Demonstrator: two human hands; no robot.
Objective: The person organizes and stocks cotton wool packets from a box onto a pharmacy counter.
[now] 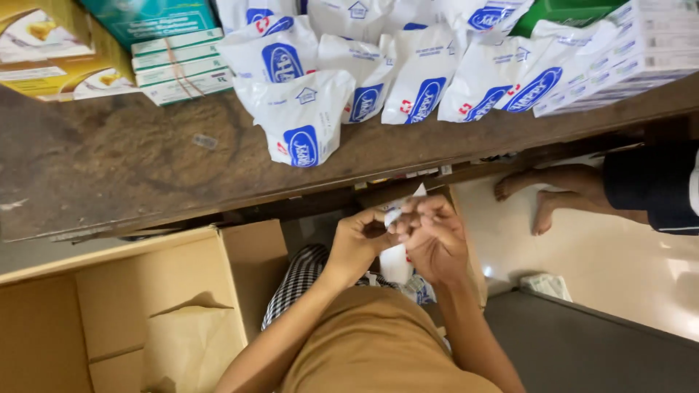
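Head view: my left hand and right hand both pinch a white plastic packet below the wooden counter's near edge; best keep grips close together.

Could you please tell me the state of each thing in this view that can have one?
Left hand: closed, pinching the white bag.
Right hand: closed on the same bag.
White bag: held by its top, hanging between the hands.
White packets: lying in a heap on the wooden counter.
Cardboard box: open, flaps up.
Green cartons: stacked, banded together.
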